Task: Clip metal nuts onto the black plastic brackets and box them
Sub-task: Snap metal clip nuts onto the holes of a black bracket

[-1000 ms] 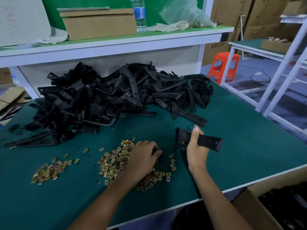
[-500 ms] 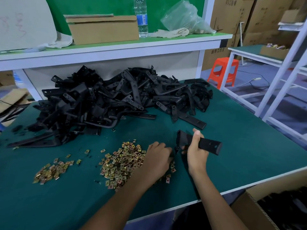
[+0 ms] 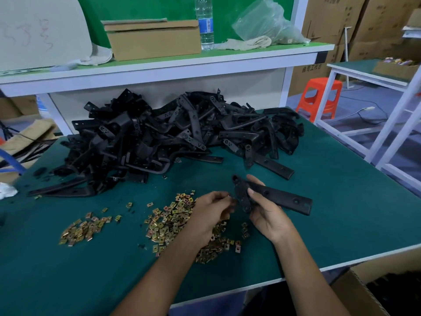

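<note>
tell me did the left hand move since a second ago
Yes. The left hand has shifted right, from down on the nut pile to its far right edge, beside the bracket in the right hand.

Black bracket point(image 3: 281, 198) held, gold nuts point(image 3: 167, 224) heaped

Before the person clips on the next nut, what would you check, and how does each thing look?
1. Bracket held in the right hand: ok, the fingers are curled round it.
2. Nut pinched in the left hand: cannot tell, the fingertips are blurred.
3. Left hand close to the bracket's short end: ok, it is just beside it.
4. Spare nuts within reach: ok, the nut pile lies beneath the left wrist.
5. Cardboard box ready for the finished part: ok, it is open below the table at its near right corner.
</note>
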